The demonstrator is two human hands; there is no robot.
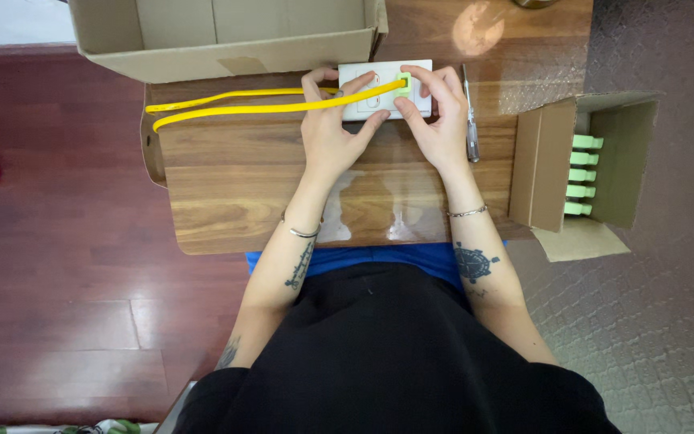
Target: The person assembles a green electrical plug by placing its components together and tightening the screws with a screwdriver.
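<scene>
I see one white switch plate (379, 100) lying flat at the far edge of the wooden desk (242, 185), just in front of the large open cardboard box (226, 36). Both of my hands are on it. My left hand (332, 128) holds the plate's left end, thumb on the near edge and fingers (315, 78) curled over the far edge, so it is pinching the plate. My right hand (441, 120) grips the right end the same way, its fingers (435, 80) closed around the plate and around one small light-green module (404, 85) that sits on the plate's right part.

One flat yellow cable (234, 103) runs from that green piece leftward across the plate and under my left hand's fingers, then doubles back in a loop near the desk's left corner, so I count two yellow strands lying side by side.

One slim screwdriver (469, 120) with a clear handle lies on the desk just right of my right hand, apart from the plate.

To the right, a smaller open cardboard box (556, 161) stands on its side against the desk; inside I count five light-green modules (584, 175) stacked in a column.

I wear one bracelet on each wrist.
</scene>
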